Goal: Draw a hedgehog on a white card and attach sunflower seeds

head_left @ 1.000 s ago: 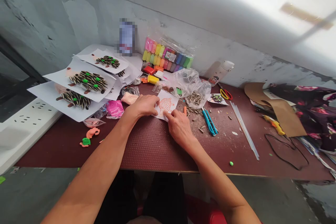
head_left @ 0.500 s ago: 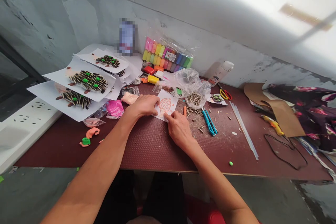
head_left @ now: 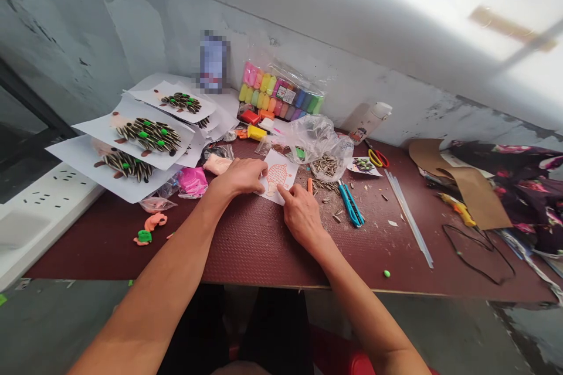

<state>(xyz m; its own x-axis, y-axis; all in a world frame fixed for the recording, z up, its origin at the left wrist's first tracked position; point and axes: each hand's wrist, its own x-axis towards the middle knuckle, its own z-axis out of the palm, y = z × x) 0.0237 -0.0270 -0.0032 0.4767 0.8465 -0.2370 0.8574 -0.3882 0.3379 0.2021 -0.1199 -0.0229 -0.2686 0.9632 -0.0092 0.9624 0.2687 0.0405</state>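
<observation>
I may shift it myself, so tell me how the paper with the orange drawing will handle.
The paper looks thin, so it is probably light and may bend. Lying flat on the table, it would likely slide if pushed.

Desk [head_left: 246, 252], dark red, textured. White sheet with an orange line drawing [head_left: 277, 173], lying flat. Left grip [head_left: 246, 176], bare hand, fingers at the sheet's left edge. Right grip [head_left: 303, 212], bare hand, index finger extended onto the sheet's lower part. Striped seeds [head_left: 324, 167], in a clear bag [head_left: 310, 129] and loose beside it. Blue cutter [head_left: 350, 204]. White bottle [head_left: 370, 122]. Scissors [head_left: 376, 156], yellow and red handles. Clear sticks [head_left: 409, 217]. Yellow glue gun [head_left: 461, 210]. Multicoloured packets [head_left: 281, 94], near the wall.
</observation>
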